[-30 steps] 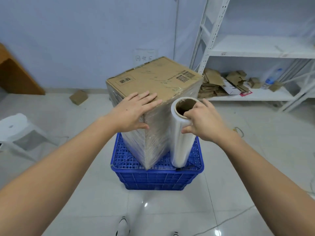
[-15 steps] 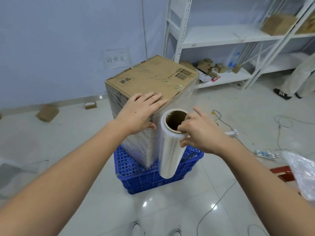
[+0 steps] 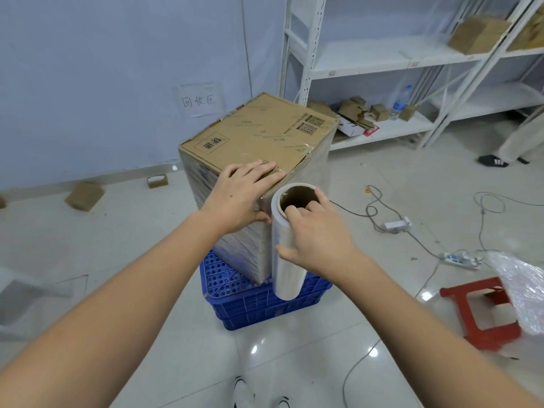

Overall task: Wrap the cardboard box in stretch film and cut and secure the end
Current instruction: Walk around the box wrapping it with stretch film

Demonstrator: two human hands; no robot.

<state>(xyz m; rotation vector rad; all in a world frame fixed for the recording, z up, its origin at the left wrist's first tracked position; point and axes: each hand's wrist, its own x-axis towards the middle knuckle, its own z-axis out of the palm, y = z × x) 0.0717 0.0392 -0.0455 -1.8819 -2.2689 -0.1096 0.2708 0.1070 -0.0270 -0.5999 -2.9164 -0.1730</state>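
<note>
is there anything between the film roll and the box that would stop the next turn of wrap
Nothing visible. The roll, gripped by the right hand, stands right beside the box corner; the left hand rests flat on the box top there.

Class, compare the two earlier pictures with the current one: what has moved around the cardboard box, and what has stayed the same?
The person has stepped round the cardboard box to the right, bringing a red stool and floor cables into view. The right hand has carried the stretch film roll along, off the blue crate and past the box's near corner. The left hand stays flat on the box's top edge; the box stays on the crate.
</note>
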